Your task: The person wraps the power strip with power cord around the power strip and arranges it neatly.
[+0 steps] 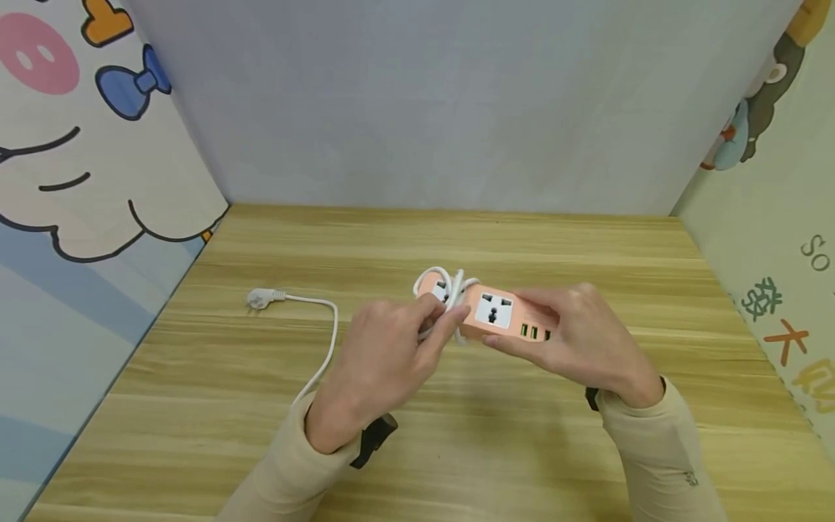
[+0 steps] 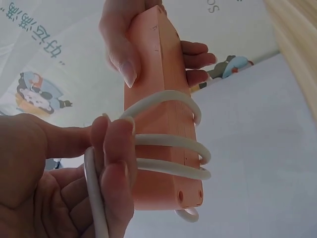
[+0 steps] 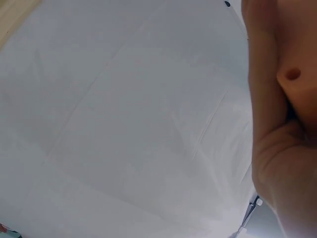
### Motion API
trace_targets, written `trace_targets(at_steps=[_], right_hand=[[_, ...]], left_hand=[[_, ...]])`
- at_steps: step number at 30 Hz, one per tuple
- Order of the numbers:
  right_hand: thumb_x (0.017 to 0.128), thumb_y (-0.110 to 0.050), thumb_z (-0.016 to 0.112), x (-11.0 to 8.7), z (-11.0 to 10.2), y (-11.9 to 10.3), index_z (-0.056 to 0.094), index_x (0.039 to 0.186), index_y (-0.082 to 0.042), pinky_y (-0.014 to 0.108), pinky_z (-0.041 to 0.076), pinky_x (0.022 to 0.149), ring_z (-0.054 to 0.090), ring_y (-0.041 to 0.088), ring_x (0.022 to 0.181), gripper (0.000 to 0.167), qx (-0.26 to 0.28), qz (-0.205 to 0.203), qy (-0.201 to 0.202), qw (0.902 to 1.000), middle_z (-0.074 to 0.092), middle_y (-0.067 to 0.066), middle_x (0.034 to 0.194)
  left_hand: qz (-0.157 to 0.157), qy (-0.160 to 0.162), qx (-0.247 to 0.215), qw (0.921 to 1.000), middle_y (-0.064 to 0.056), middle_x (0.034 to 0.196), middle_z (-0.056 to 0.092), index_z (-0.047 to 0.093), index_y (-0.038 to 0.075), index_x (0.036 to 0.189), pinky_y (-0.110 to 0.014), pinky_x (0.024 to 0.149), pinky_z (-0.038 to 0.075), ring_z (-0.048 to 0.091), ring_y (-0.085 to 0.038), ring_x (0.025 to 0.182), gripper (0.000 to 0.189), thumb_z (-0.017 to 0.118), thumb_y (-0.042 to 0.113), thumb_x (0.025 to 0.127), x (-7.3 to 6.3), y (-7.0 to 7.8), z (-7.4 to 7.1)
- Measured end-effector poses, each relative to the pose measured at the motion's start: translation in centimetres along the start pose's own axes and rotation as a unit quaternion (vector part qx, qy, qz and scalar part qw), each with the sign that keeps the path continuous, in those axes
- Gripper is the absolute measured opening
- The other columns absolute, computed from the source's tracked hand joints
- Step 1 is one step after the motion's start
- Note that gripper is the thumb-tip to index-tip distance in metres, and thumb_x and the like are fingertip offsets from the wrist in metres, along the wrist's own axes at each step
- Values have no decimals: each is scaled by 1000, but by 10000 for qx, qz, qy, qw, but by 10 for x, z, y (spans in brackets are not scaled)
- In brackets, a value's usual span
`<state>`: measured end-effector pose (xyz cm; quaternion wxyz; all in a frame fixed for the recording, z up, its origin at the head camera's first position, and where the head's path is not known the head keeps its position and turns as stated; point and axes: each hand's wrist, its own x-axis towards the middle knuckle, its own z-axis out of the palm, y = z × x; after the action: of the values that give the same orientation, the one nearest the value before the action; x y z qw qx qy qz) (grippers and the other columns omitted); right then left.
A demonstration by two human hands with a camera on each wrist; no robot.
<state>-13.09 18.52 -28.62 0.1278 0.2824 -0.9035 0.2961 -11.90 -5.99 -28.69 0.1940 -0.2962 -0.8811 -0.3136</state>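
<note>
Power strip (image 1: pixel 493 312) held above tabletop (image 1: pixel 522 464); right hand (image 1: pixel 583 342) grips 4 o'clock end, left hand (image 1: pixel 385 355) pinches white cord (image 1: pixel 335 326). I'd wind snug, turns side by side (plug (image 1: pixel 261 298) lies at 9 o'clock).

Mid-frame, the strip (image 1: pixel 493 312) was over the table (image 1: pixel 489 449), between the left hand (image 1: pixel 385 355) and right hand (image 1: pixel 580 337), its left end wrapped by the cord (image 1: pixel 335 326). The plug (image 1: pixel 261 298) lay left of centre. Behind the table, the backdrop (image 1: pixel 443 109) filled the upper middle.
</note>
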Motion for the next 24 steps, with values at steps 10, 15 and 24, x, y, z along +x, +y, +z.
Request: trace_targets(at_steps=[10,15,24], right_hand=[[78,-31,88,1,1,-2,77,100,-15,19,38,44,47,0,47,29,40,111,262,9996,61,-11,63],[78,-27,89,1,3,-3,77,103,-17,17,39,44,49,0,47,30,330,8,492,9982,67,-10,68],[70,-10,93,1,-1,-3,78,105,-11,17,41,47,53,3,50,38,925,-201,1225,9879,75,-1,78]], left_hand=[[122,124,220,9996,12,50,38,63,17,70,-18,44,23,30,2,44,33,64,29,101,-2,3,-1],[289,119,188,9993,11,49,41,60,17,68,-16,44,22,30,2,42,35,64,29,101,-3,4,-3],[402,-418,-531,9969,11,64,63,72,15,87,-16,53,42,53,2,54,30,52,22,108,0,4,-4]])
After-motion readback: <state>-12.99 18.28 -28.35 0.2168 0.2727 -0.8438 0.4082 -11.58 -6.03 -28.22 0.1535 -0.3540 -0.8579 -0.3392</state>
